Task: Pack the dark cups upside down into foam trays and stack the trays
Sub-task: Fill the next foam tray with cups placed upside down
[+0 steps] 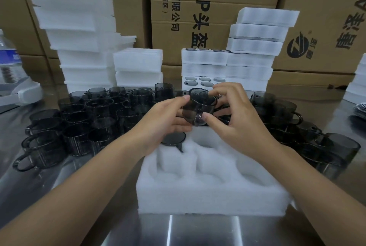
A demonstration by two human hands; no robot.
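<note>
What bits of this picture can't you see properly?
Head view:
- Seated cup: partly behind the left hand.
- Foam tray far pockets: covered by the right hand and held cup.
- Water bottle: cut by left edge.

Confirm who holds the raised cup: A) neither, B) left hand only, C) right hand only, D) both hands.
D: the left hand and the right hand both pinch the cup above the tray.
</note>
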